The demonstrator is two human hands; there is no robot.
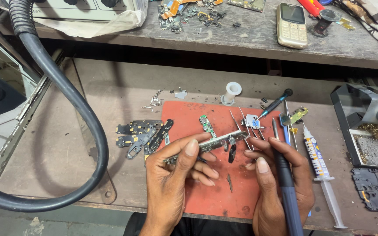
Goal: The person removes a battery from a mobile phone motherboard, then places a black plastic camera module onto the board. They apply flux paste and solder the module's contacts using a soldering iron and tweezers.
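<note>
The left hand (171, 175) pinches a long narrow green circuit board strip (211, 144) level above the red rubber mat (215, 192). The right hand (281, 183) is closed around a dark blue soldering iron (287, 188). At the right, a grey tray (364, 131) contains brass-coloured wool.

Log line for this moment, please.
left hand: holds narrow circuit board | right hand: grips soldering iron, tip near board | surface: red mat
</note>
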